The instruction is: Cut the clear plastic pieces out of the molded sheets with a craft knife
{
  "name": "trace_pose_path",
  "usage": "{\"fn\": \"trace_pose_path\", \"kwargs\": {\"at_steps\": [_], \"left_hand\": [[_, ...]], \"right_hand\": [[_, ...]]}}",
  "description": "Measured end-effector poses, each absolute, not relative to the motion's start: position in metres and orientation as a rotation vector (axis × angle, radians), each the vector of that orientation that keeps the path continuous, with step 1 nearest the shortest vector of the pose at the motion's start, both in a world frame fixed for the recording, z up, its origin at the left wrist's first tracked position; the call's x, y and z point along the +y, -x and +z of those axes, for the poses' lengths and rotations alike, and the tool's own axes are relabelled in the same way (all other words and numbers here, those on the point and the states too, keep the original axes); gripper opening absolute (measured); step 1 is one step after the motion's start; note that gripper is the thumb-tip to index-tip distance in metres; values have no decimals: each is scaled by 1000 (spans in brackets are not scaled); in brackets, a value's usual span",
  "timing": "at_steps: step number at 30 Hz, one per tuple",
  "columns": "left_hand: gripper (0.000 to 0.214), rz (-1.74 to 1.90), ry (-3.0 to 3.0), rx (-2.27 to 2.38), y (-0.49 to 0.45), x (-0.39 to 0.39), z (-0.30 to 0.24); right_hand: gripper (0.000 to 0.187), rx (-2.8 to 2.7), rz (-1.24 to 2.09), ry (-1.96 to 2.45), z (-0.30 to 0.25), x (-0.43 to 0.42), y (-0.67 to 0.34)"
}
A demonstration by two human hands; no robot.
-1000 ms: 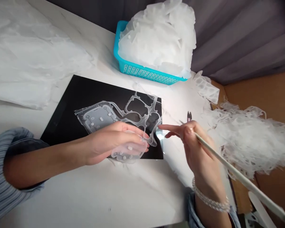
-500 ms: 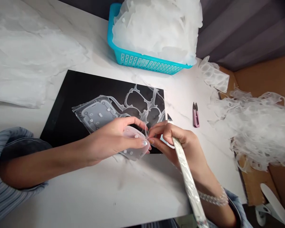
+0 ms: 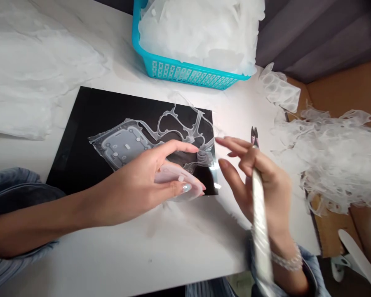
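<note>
A clear silicone sheet (image 3: 123, 144) with moulded pads and a cut-out web lies on a black mat (image 3: 89, 119). My left hand (image 3: 154, 177) grips one translucent pad (image 3: 179, 181) of that sheet near the mat's lower right corner, index finger stretched along it. My right hand (image 3: 259, 177) hovers just right of the mat, thumb and forefingers spread apart, while its other fingers clamp a long pale stick-like tool (image 3: 259, 231) that runs down past my wrist. The tool's tip is hidden behind the hand.
A turquoise basket (image 3: 179, 70) heaped with translucent pieces stands behind the mat. Small pink snips (image 3: 254, 136) lie right of the mat. A pile of white trimmed webbing (image 3: 330, 156) fills a cardboard box at right. White sheeting (image 3: 27, 82) covers the left.
My right hand let go of the web strand it was pinching and drew back to the right with fingers spread. The left hand kept its hold on the pad and shifted slightly.
</note>
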State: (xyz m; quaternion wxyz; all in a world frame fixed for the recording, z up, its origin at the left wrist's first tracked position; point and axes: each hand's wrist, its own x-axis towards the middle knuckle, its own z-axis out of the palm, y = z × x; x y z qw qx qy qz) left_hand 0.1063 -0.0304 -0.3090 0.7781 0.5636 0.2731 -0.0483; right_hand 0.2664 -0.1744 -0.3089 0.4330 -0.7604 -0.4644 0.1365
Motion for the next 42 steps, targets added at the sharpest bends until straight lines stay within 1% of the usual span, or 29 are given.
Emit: {"fn": "trace_pose_path", "kwargs": {"at_steps": [3, 5, 10, 17, 23, 27, 30, 33, 35, 37, 39, 42], "left_hand": [[57, -73, -1262, 511, -106, -29, -314], [57, -45, -1275, 519, -106, -29, -315], [50, -25, -1322, 659, -107, -32, -308], [46, -5, -1311, 685, -108, -33, -305], [59, -96, -1178, 628, -108, -31, -312], [49, -113, -930, 564, -109, -28, -315], [46, -91, -832, 541, -109, -26, -313], [45, -65, -797, 558, -108, -24, -310], [43, -42, -773, 566, -107, -24, -310], [37, -7, -755, 563, -107, -22, -310], [35, 6, -804, 569, -106, -18, -312], [39, -59, -1023, 607, -105, -11, -315]], "right_hand": [[40, -1168, 624, 1704, -301, -176, -250], [42, -1147, 743, 1615, -300, -176, -242], [47, -885, 815, 1546, -304, -175, -235], [47, -592, 899, 1513, -312, -177, -239], [47, -573, 807, 1632, -319, -179, -247], [45, -637, 605, 1760, -318, -180, -253], [42, -980, 398, 1766, -311, -179, -253], [40, -1452, 404, 1612, -309, -179, -250], [36, -1591, 400, 1584, -312, -181, -245], [35, -1567, 336, 1623, -317, -183, -241], [38, -1390, 292, 1706, -320, -187, -239], [48, -965, 408, 1778, -319, -188, -243]]}}
